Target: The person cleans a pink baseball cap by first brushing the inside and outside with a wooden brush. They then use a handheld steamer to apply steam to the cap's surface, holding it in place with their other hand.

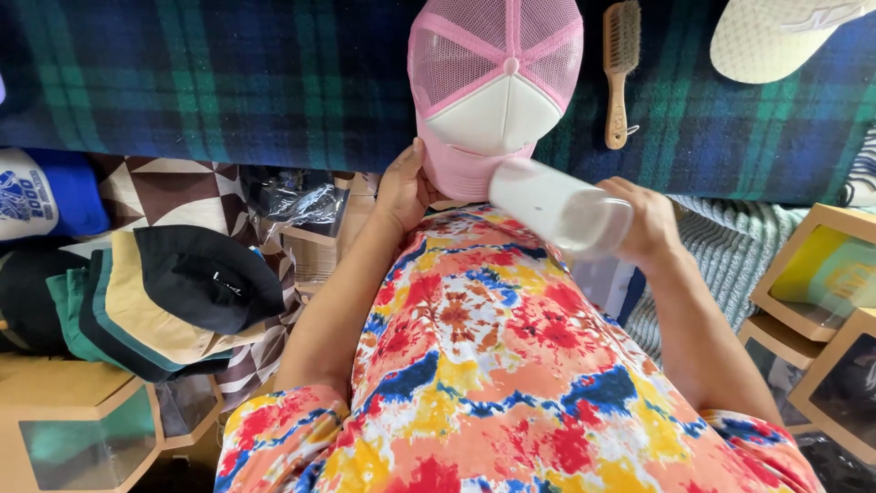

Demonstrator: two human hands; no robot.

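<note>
A pink mesh cap with a white front panel (497, 87) lies on a dark blue and green plaid cloth (228, 82), its brim towards me. My left hand (406, 187) grips the brim's left edge. My right hand (648, 219) holds a clear plastic bottle with pale contents (557, 205), tilted with its far end against the brim. My tie-dye shirt fills the lower middle and hides what lies under it.
A wooden brush (620, 68) lies right of the cap and a cream cap (776, 36) sits at top right. A stack of black, tan and green caps (155, 297) is on the left. Cardboard window boxes (817, 274) stand at right and one at lower left (78, 420).
</note>
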